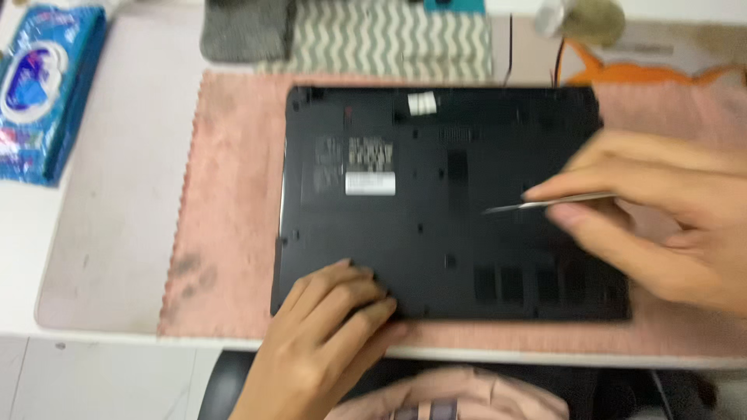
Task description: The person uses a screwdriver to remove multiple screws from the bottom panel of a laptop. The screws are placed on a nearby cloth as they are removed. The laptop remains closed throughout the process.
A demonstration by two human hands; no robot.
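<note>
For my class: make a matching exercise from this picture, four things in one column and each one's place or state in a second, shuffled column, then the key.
1 laptop
2 wipes pack
3 left hand
4 thin metal tool

a pinched in the right hand
b far left on the table
c underside up on the pink mat
d on the laptop's near edge

Pairs: 1c, 2b, 3d, 4a

We press our left hand (pixel 331 334) on the near edge of the upturned black laptop (pixel 443 202). Our right hand (pixel 669 218) pinches a thin metal tool (pixel 545 204) over its right half.

Head cam, looking steeply down at desk (pixel 117 194), close; somewhat blurred.
</note>
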